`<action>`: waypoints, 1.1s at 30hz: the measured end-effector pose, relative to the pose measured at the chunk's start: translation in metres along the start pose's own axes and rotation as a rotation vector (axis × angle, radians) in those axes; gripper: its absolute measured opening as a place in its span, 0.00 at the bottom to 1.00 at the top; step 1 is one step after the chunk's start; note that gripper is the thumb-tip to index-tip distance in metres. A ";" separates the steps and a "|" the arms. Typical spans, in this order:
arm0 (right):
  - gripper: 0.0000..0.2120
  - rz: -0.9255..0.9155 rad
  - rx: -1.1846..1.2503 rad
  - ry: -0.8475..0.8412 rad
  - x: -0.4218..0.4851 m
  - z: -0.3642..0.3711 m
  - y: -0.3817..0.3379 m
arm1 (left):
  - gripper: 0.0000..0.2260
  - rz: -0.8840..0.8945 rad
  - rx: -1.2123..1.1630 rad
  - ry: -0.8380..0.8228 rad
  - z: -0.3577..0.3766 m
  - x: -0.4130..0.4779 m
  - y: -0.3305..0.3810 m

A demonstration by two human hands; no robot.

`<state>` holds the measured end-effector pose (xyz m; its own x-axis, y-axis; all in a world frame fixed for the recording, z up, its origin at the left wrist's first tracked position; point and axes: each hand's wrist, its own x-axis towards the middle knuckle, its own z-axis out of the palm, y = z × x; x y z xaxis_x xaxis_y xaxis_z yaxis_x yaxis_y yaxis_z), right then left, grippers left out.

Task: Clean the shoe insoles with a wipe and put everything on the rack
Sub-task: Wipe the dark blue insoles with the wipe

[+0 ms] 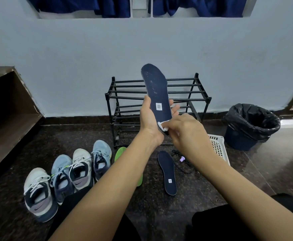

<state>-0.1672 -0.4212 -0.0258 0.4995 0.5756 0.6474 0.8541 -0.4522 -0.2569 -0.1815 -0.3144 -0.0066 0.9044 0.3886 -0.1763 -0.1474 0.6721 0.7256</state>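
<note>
A person's left hand (149, 117) holds a navy insole (157, 91) upright, toe up, fingers (174, 108) clamped round its edges, apparently to steady it. The right hand (185, 131) pinches a white wipe (162, 126) against the heel end. A second navy insole (167, 173), a green insole (120, 153) and four shoes (76, 171) lie on the floor (203, 185), yet to go on the black rack (130, 98) behind.

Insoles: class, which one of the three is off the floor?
The navy insole held upright in the left hand; the second navy insole and the green insole lie flat on the floor.
</note>
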 end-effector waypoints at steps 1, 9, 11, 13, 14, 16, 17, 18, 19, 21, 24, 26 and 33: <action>0.11 -0.019 -0.031 0.016 0.001 0.001 0.002 | 0.25 -0.017 0.022 -0.004 0.000 -0.001 -0.002; 0.09 -0.034 -0.258 0.184 0.013 0.000 0.014 | 0.27 -0.121 0.049 -0.058 0.008 -0.011 -0.014; 0.09 -0.017 -0.257 0.215 0.014 0.000 0.018 | 0.26 -0.115 0.050 -0.071 0.010 -0.012 -0.016; 0.08 0.015 -0.206 0.205 0.016 -0.001 0.017 | 0.26 -0.111 0.042 -0.078 0.010 -0.012 -0.014; 0.09 0.033 -0.178 0.191 0.017 0.000 0.015 | 0.27 -0.117 0.040 -0.084 0.010 -0.012 -0.012; 0.10 0.057 -0.128 0.155 0.016 0.000 0.010 | 0.27 -0.134 0.043 -0.087 0.008 -0.011 -0.008; 0.11 0.064 -0.090 0.128 0.014 -0.001 0.006 | 0.27 -0.130 0.045 -0.079 0.008 -0.010 -0.007; 0.11 0.082 -0.037 0.099 0.011 -0.002 0.002 | 0.27 -0.117 0.040 -0.064 0.007 -0.010 -0.004; 0.11 0.112 0.031 0.068 0.008 -0.005 -0.002 | 0.27 -0.100 0.023 -0.048 0.005 -0.008 -0.002; 0.10 0.149 0.145 0.008 0.002 -0.007 -0.008 | 0.26 -0.066 -0.014 -0.028 0.000 -0.005 0.003; 0.11 0.122 0.194 0.028 -0.001 -0.004 -0.009 | 0.26 -0.034 -0.018 -0.013 -0.005 -0.004 0.005; 0.11 0.052 0.158 0.050 -0.001 0.001 -0.007 | 0.26 -0.032 -0.008 -0.007 -0.007 -0.003 0.002; 0.15 -0.030 -0.010 0.138 0.010 0.004 0.001 | 0.29 -0.146 0.059 -0.034 -0.002 -0.012 -0.012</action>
<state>-0.1610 -0.4136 -0.0224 0.4480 0.4902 0.7476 0.8668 -0.4431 -0.2289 -0.1913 -0.3257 -0.0146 0.9278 0.2669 -0.2609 0.0098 0.6813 0.7320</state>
